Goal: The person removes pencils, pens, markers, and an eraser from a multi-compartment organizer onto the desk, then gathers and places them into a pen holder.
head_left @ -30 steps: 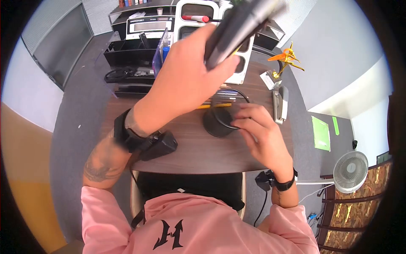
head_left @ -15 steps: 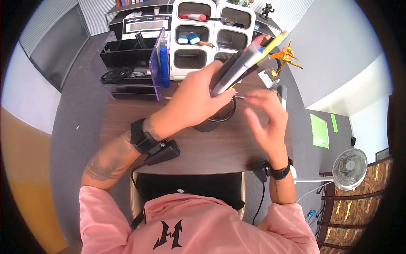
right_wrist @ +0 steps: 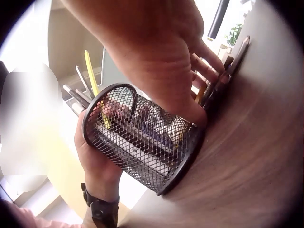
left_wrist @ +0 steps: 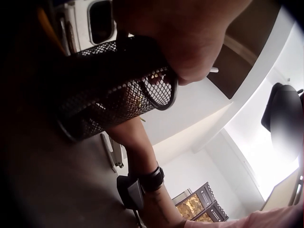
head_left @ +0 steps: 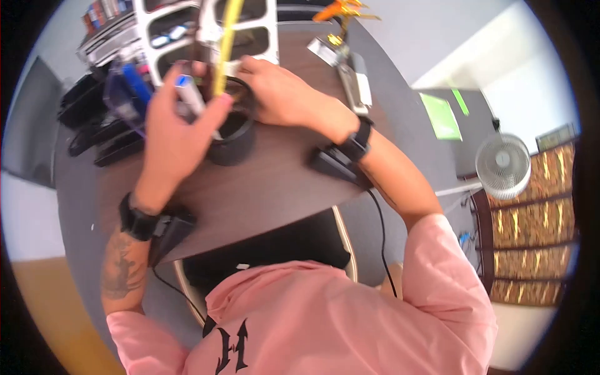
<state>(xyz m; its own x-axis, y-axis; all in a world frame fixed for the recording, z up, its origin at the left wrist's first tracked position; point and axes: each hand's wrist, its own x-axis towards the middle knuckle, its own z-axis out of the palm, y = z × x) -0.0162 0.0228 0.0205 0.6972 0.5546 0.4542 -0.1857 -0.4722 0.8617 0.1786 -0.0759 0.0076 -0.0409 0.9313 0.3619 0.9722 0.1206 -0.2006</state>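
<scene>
Left hand (head_left: 178,137): curled round a bunch of pens at the mouth of the mesh cup, thumb toward the rim.
Right hand (head_left: 284,100): beside the cup, wrist bent over toward the far side, fingers partly bent and at some loose pencils (right_wrist: 240,54) (gripped or merely touched, hard to tell).
Mesh cup (right_wrist: 147,142): black, round, on the counter (head_left: 250,194) between both hands, with pens visible through the wire.
Yellow pencil (head_left: 226,53): long, poking up out of the cup's mouth.
White marker (head_left: 190,94): blue at one end, within the left fingers, slanting over the rim (a bit blurred).
Left of the cup: clear organizer (head_left: 119,103) with a blue marker (head_left: 136,82) at its side.
Beyond the cup: white rack (head_left: 147,53), several compartments (small items in some).
Right side of the counter: stapler (head_left: 357,84), near an orange-and-gold figurine (head_left: 340,14).
Wrists: black band on each, small black box attached.
Off the counter: white fan (head_left: 503,165) at the right.
</scene>
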